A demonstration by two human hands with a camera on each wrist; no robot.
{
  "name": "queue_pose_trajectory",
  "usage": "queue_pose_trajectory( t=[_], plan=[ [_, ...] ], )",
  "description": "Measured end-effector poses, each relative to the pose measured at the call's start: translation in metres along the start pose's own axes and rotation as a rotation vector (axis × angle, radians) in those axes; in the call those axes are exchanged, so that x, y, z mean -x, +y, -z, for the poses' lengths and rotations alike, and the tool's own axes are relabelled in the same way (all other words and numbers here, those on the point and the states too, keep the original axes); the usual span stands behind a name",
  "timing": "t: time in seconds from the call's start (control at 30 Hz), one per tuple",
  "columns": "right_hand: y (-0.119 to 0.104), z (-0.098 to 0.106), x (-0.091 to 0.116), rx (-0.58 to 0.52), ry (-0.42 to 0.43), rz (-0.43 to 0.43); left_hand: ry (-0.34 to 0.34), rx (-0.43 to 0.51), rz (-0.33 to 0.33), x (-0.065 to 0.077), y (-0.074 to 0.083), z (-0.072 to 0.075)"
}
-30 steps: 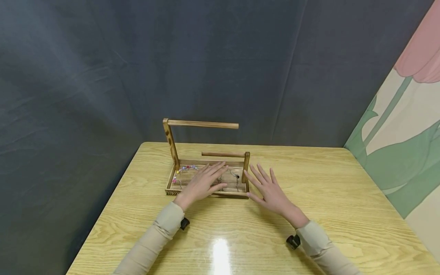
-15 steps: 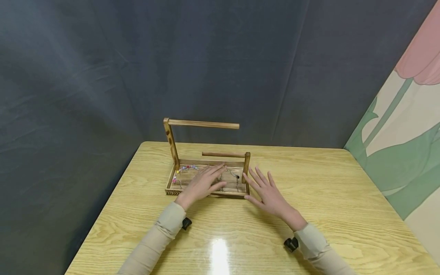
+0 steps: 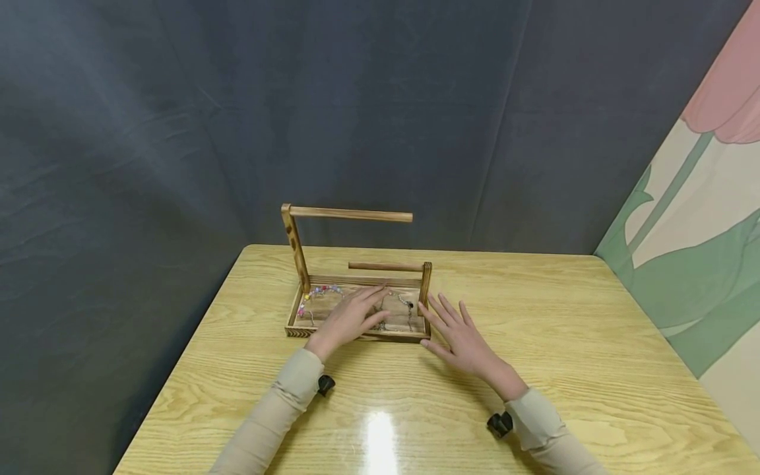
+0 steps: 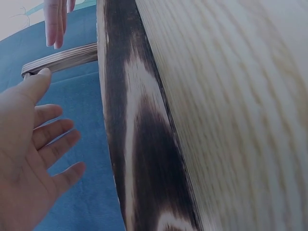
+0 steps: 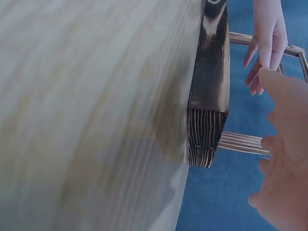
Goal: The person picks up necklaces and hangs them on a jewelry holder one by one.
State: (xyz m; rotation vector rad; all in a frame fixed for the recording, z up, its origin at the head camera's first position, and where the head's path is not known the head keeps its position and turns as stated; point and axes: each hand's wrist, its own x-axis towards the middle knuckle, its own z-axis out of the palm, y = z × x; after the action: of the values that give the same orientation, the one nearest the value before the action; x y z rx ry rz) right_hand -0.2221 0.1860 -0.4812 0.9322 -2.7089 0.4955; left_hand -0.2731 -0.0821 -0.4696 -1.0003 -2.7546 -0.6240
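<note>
A wooden tray stand with a tall post and bar on the left and a shorter one on the right rests on the table. My left hand is spread over the tray's middle, fingers straight, holding nothing. My right hand hovers at the tray's right end with fingers spread, its fingertips by the short post. Inside the tray, a colourful beaded bracelet lies at the left and a silvery chain bracelet at the right. The left hand hides part of the tray floor.
The yellow wood-grain table extends around the stand. A dark curtain hangs behind and to the left; a wall with a painted tulip rises at the right. The upper bar overhangs the tray's back.
My right hand has drifted slightly left and down, and its fingers sit a little lower. The left hand has barely shifted; the stand and bracelets stay where they were.
</note>
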Motion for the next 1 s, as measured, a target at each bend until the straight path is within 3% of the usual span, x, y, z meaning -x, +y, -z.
queue_pose_trajectory(
  t=[0.5,0.83,1.0],
  plan=[
    [-0.001,-0.001,0.001,-0.039,-0.065,-0.001,-0.025,0.023,0.083,-0.007,0.000,-0.003],
    [-0.005,-0.003,0.001,-0.124,-0.138,-0.036,-0.041,0.075,0.145,-0.012,0.000,-0.008],
    [-0.005,-0.006,0.001,-0.165,-0.162,-0.054,-0.027,0.094,0.145,-0.013,-0.002,-0.011]
  ],
)
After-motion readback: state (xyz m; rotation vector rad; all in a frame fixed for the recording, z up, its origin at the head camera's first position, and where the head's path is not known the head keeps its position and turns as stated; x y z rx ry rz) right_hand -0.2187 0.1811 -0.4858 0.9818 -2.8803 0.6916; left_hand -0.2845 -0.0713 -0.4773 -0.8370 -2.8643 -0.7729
